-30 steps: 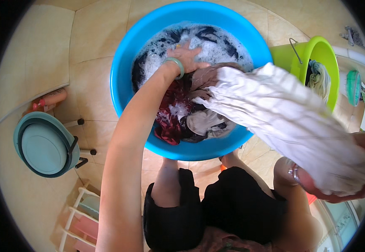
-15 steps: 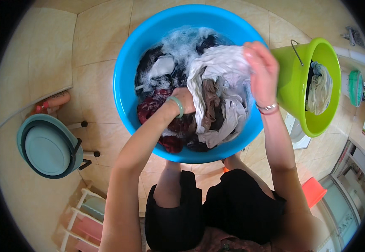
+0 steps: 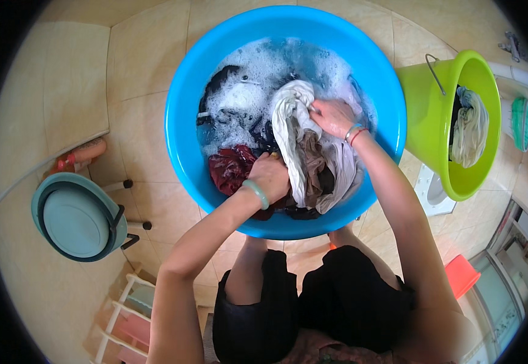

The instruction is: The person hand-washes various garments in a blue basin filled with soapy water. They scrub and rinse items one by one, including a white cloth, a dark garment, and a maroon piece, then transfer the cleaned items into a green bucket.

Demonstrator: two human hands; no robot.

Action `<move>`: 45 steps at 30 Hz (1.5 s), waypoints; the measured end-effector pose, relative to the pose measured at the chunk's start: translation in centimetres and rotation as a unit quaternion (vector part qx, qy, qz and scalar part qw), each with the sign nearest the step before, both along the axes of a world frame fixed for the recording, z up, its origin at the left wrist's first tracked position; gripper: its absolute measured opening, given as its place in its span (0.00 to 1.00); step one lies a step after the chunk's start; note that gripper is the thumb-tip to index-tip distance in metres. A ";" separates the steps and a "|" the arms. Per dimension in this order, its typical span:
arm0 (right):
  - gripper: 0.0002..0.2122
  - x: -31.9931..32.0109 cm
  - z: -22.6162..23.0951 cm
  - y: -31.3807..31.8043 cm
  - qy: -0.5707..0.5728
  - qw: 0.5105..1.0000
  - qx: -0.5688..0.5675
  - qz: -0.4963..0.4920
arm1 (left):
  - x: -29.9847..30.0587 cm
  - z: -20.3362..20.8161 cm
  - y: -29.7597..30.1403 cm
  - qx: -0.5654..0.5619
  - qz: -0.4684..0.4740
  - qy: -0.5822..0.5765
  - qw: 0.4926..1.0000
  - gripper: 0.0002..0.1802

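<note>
A wide blue tub (image 3: pixel 180 109) holds soaked clothes in foamy water. My right hand (image 3: pixel 335 117) is closed on a bunched white garment (image 3: pixel 288 130) at the tub's middle right. Against that garment's left edge rests my left hand (image 3: pixel 269 177), curled into the wet laundry. Its fingertips are partly hidden, and I cannot make out which cloth they grip. A dark red cloth (image 3: pixel 230 168) lies just left of this hand. Brown fabric (image 3: pixel 310 159) and a pale greyish cloth (image 3: pixel 340 167) hang together below my right hand. Dark clothes sit under the suds.
A lime-green bucket (image 3: pixel 425 115) with laundry in it leans at the tub's right. A grey-green collapsible basin (image 3: pixel 73 218) stands at the left, near an orange-red bottle (image 3: pixel 85 151). A white rack (image 3: pixel 115 312) is lower left; a red container (image 3: pixel 461 276) lower right.
My right hand has come down and left from the tub's right rim into the white garment, which is now more bunched. My left hand has moved slightly down and right. More foam shows at the back.
</note>
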State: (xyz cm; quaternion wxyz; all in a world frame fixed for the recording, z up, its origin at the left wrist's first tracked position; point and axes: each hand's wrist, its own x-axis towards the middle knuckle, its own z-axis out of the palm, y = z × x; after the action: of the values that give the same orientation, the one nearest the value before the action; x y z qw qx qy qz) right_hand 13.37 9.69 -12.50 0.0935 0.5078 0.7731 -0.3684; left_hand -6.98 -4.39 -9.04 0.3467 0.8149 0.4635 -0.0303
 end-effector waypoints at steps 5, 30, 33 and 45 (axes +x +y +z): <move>0.13 1.1 0.3 -3.1 -0.079 0.992 -0.072 0.071 | -2.8 5.4 4.7 0.043 0.051 -0.034 0.997 0.03; 0.19 3.1 -5.2 -10.0 0.053 0.966 -0.253 -0.021 | -2.3 0.0 12.1 -0.169 -0.011 0.221 0.960 0.28; 0.19 2.8 -2.7 -9.8 0.108 0.963 -0.239 -0.063 | -1.7 -0.4 10.9 -0.152 -0.073 0.276 0.946 0.24; 0.17 -0.1 6.9 -3.6 0.135 0.968 0.196 -0.079 | -0.8 -1.5 6.5 0.018 -0.150 0.260 0.954 0.18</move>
State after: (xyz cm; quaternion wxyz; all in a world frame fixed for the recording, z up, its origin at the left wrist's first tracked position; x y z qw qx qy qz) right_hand 13.31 6.09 -5.58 -0.1424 0.5211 0.7934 -0.2806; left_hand -7.82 2.15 -10.55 0.1908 0.8451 0.4103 -0.2847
